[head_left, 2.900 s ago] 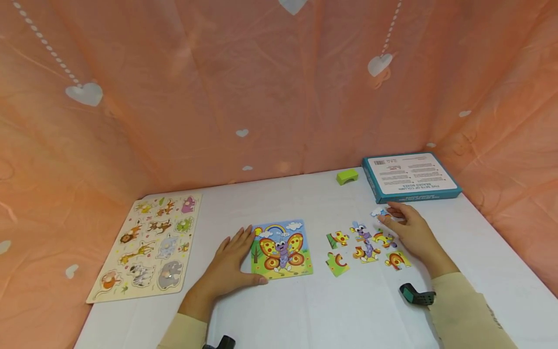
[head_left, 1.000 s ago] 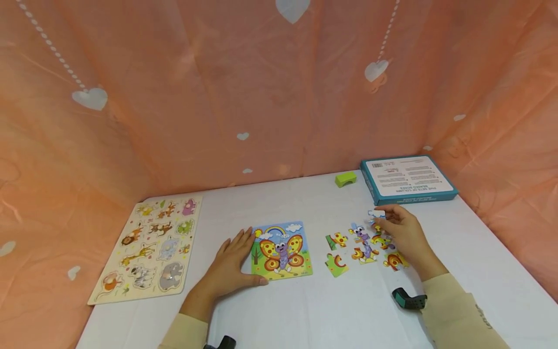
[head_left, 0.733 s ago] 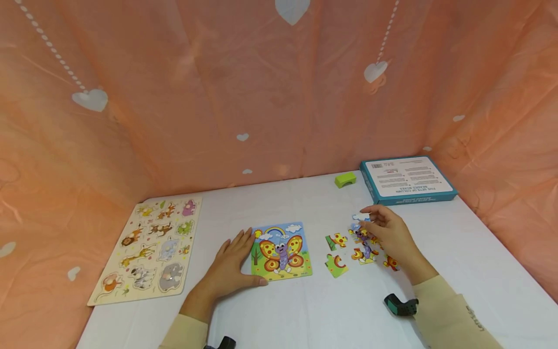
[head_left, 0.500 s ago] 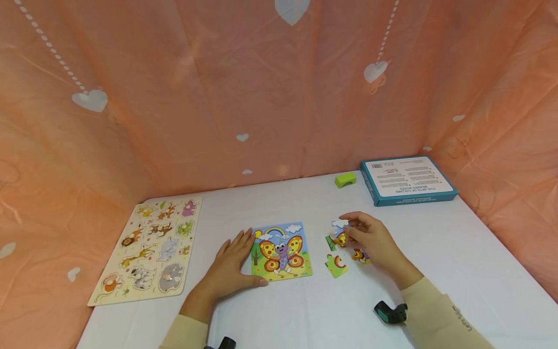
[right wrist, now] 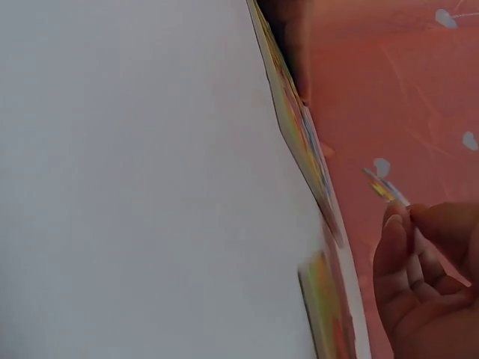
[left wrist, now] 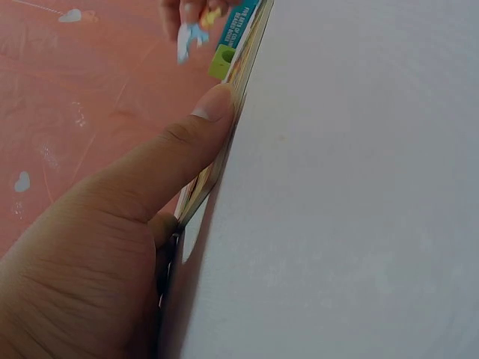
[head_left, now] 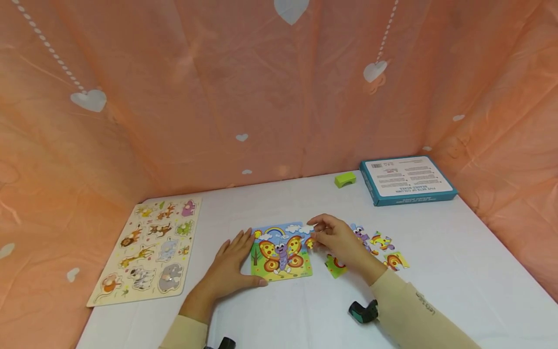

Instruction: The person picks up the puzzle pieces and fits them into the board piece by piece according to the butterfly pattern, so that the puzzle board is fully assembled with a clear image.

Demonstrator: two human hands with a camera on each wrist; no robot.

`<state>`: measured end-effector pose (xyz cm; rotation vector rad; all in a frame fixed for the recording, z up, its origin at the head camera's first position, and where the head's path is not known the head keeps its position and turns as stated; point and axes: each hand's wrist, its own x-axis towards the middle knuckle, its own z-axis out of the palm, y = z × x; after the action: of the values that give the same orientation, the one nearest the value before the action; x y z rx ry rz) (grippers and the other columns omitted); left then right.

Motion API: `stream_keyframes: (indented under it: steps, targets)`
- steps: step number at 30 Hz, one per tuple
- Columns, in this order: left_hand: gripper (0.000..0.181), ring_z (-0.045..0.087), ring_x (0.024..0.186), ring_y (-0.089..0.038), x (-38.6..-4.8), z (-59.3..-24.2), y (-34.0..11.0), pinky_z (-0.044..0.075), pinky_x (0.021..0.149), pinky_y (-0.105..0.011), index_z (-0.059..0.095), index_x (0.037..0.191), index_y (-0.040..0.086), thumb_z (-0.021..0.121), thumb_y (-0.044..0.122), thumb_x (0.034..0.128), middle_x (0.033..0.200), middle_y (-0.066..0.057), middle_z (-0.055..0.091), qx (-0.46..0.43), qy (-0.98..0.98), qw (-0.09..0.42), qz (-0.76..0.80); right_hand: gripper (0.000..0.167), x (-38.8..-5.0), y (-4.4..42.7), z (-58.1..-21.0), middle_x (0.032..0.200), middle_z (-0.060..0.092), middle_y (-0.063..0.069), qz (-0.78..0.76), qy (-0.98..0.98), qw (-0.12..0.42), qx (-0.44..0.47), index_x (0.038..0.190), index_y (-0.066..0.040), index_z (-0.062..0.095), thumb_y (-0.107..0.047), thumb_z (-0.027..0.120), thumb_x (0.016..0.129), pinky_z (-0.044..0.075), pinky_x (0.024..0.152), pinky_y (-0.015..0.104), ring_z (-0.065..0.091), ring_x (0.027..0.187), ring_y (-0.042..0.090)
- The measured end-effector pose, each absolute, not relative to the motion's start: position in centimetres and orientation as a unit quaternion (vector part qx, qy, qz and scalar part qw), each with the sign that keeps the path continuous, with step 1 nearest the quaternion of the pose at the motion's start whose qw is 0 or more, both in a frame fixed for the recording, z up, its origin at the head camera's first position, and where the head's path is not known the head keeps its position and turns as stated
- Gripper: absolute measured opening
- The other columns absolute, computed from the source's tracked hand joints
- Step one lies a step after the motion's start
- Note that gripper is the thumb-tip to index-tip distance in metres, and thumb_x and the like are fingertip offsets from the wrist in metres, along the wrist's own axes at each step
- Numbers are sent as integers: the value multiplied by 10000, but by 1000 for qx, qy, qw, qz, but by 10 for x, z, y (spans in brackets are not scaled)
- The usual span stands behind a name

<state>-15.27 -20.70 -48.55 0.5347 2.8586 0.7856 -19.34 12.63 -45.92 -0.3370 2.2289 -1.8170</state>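
Square, butterfly-printed board (head_left: 282, 254) bordered on white desk (head_left: 279, 315) by left hand (head_left: 231, 261), spread wide, presumably against slipping. Cloud-printed, blue-and-white jigsaw piece (head_left: 307, 229) pinched by one side in right hand (head_left: 342, 243), raised near board's upper right corner, likely so print shows.

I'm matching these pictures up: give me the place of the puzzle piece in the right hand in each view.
Head: the puzzle piece is just right of centre.
Left wrist: puzzle piece near the top edge, left of centre.
Right wrist: puzzle piece on the right side, about mid-height.
Shared landmark: the right hand, which pinches it.
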Motion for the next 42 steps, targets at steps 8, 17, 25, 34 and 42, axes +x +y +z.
stream_keyframes:
  steps: [8,17,25,34,42]
  targets:
    - [1301,68,1656,-293,-152,-483,-207,39,1303,-587,301,1708,50,855,752,763,1795,-70,165,179,948,61,258,281,-208,98,-463,988,661,93,-598,784,129,-107,1347,6,686,2,677,1066,618,735,299,686,812,201]
    - [1281,88,1655,-310,-152,-483,-206,55,1301,-605,320,1703,37,850,749,778,1792,-85,194,181,946,63,260,310,-217,85,-465,978,661,87,-575,804,133,-81,1357,16,680,19,698,1047,632,743,318,684,803,176]
    - [1291,82,1655,-300,-151,-483,-205,48,1303,-591,311,1704,46,869,732,763,1792,-76,179,181,946,60,263,323,-212,82,-460,1102,683,68,-522,842,108,-83,1368,-1,683,-95,723,1061,627,822,349,680,932,191]
    - [1295,78,1655,-294,-152,-484,-207,50,1302,-589,306,1704,50,862,742,762,1792,-73,169,183,946,58,263,408,-196,84,-446,1508,617,142,-302,916,82,-252,1448,-9,678,-195,703,1086,387,1226,517,499,1461,354]
    - [1302,67,1655,-280,-152,-486,-207,39,1303,-586,300,1706,51,850,758,761,1793,-68,157,187,945,57,264,532,-188,86,-444,1647,514,92,-169,927,114,-314,1532,-55,638,-334,706,1084,369,1202,653,336,1580,389]
